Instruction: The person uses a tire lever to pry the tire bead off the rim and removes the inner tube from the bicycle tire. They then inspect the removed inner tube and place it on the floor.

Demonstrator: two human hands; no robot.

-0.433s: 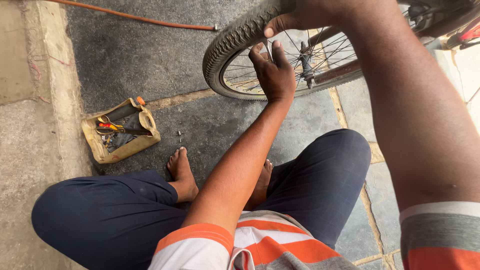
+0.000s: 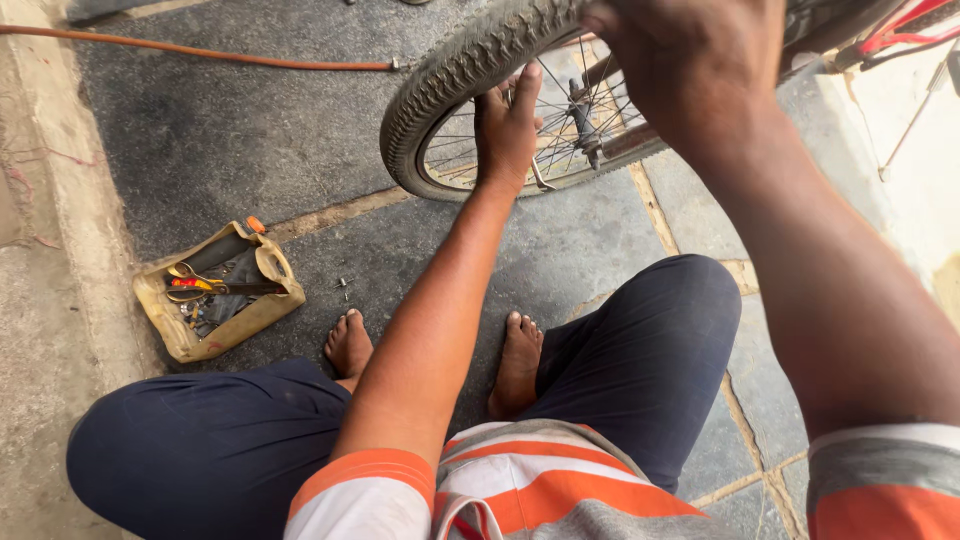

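Observation:
A bicycle wheel with a black knobbly tyre (image 2: pixel 440 85) and thin metal spokes (image 2: pixel 565 140) stands on the stone floor in front of me. My left hand (image 2: pixel 507 125) reaches forward with fingers closed on the rim and spokes of the wheel. My right hand (image 2: pixel 690 60) is higher and closer to the camera, gripping the tyre at the wheel's top. I squat with both bare feet (image 2: pixel 350 343) on the paving, knees in dark blue trousers spread wide.
A worn yellow tool box (image 2: pixel 218 290) with scissors and small tools lies on the floor at my left. An orange hose (image 2: pixel 200 52) runs across the back. A raised concrete kerb (image 2: pixel 60 250) borders the left. A red bicycle frame part (image 2: pixel 895 30) shows top right.
The view has shifted, and my right foot now shows on the paving. My left hand sits slightly lower on the wheel; both hands stay on it.

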